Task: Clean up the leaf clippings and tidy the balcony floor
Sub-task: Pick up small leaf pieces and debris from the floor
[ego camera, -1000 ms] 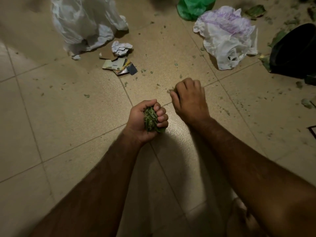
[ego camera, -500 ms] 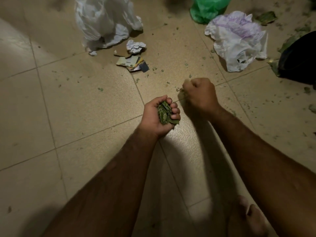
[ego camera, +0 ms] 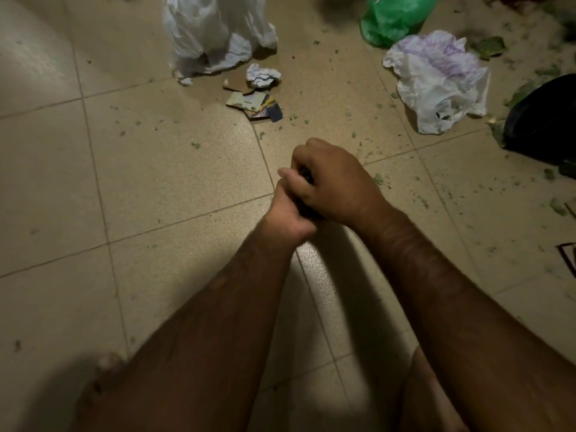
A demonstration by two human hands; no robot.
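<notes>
Floor [ego camera: 156,182]: beige tiles, dim light, one bright patch under the forearms.
Leaf clippings [ego camera: 378,179]: small green bits scattered on the tiles, thickest to the right of the hands and beyond them; one flake just beside the right hand.
Left hand [ego camera: 285,213]: fisted, mostly covered by the right hand, closed round a dark wad [ego camera: 307,176]; only a sliver shows, material not identifiable.
Right hand [ego camera: 333,185]: fingers curled, lying on top of the left hand; cannot tell whether it holds anything.
Beyond the hands: torn cards [ego camera: 254,106], crumpled paper ball [ego camera: 263,75], white bag [ego camera: 212,32].
Beyond, to the right: green bag [ego camera: 392,20], white-and-purple bag [ego camera: 436,76], black object [ego camera: 545,120] at the frame edge.
</notes>
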